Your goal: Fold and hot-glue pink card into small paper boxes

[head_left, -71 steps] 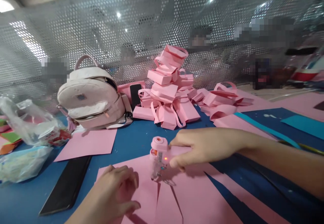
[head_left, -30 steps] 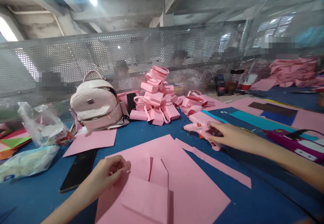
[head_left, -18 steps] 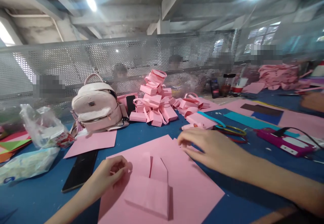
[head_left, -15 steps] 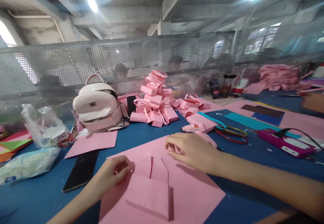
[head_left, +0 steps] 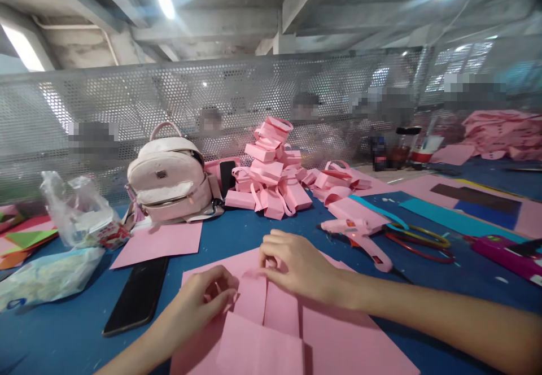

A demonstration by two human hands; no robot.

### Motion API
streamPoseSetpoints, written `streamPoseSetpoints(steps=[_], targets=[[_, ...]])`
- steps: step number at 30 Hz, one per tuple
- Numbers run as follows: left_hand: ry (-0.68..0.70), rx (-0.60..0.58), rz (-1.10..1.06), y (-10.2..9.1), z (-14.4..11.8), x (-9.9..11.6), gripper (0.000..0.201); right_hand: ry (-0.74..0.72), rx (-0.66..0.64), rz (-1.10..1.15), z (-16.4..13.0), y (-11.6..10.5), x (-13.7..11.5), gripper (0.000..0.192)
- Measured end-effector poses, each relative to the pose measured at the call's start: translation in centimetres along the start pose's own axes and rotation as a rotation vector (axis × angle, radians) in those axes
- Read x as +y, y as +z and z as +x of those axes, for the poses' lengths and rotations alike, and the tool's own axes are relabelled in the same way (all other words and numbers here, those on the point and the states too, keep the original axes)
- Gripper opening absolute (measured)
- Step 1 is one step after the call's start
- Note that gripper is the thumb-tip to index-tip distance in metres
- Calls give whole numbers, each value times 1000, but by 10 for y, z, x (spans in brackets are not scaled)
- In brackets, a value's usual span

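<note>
head view of a blue table (head_left: pixel 68 330) with both hands at work on a pink paper sheet (head_left: pixel 334 347) that lies flat at the near middle, its cut flaps (head_left: pixel 265 301) folded up over a folded panel (head_left: pixel 258 349). the left hand (head_left: pixel 199 301) rests on the sheet's left part with its fingers curled in narrow, fingertips pinched on the edge of the left flap; the right hand (head_left: pixel 296 267) lies over the top of the flaps, fingers bent and close together, pressing the paper down — whether its thumb grips under the edge cannot be told. the paper looks light, thin and limp, likely to crease where pressed and to slide on the smooth table unless one hand pins it; it is judged best taken at the flap edges and along the fold lines, with flat fingertips rather than a hard squeeze. just beyond the right hand lies a pink glue gun (head_left: pixel 359 234) on its side, apart from both hands, beside coloured rings (head_left: pixel 419 242). a black phone (head_left: pixel 138 293) lies left of the sheet, a loose pink sheet (head_left: pixel 158 239) beyond it, then a pale backpack (head_left: pixel 169 180) and a pile of finished pink paper boxes (head_left: pixel 271 177) — all against a perforated metal screen (head_left: pixel 127 98). plastic bags (head_left: pixel 51 267) sit at far left.
</note>
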State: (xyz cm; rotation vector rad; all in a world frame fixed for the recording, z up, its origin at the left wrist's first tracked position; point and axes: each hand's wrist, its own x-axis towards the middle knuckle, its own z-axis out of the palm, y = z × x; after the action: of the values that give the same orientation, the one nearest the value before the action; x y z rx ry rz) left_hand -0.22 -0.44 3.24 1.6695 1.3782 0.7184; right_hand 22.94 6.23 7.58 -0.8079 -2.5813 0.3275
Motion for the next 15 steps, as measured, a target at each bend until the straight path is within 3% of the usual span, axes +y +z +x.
streamPoseSetpoints(steps=[5,8,11,15], targets=[[-29,-61,-120,5,10,2,28,-207,174,-32,-6,-5,7,24],[-8,-111,-185,10,14,6,43,-288,233,-69,-8,-7,8,23],[6,-91,-229,16,16,9,55,-303,269,-86,-9,-7,8,22],[23,-29,-265,25,14,7,59,-204,304,62,-8,-9,8,14]])
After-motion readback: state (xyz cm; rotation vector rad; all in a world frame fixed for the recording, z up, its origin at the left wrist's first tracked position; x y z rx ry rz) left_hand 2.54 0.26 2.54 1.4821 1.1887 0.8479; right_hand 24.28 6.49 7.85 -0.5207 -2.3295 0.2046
